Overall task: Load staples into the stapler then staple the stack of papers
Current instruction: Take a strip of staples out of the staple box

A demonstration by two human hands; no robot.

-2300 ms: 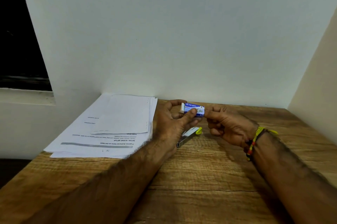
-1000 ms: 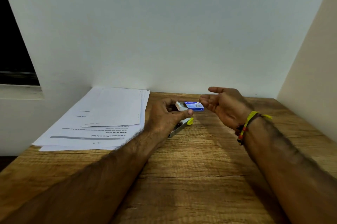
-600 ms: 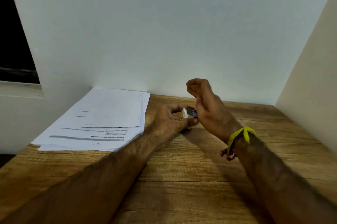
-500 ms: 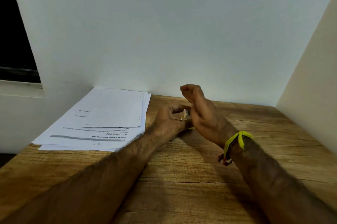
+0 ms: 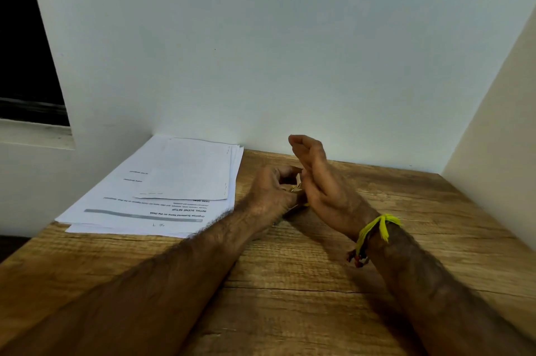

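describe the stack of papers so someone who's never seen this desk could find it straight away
Start at the wooden desk where it meets the white back wall. The stack of papers lies flat in the far left corner, beside the left hand. It is the only white thing on the desk, printed, its sheets slightly fanned.

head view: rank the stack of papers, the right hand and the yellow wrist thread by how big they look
1. stack of papers, clearly largest, though farther from the camera than the thread.
2. right hand.
3. yellow wrist thread, smallest.
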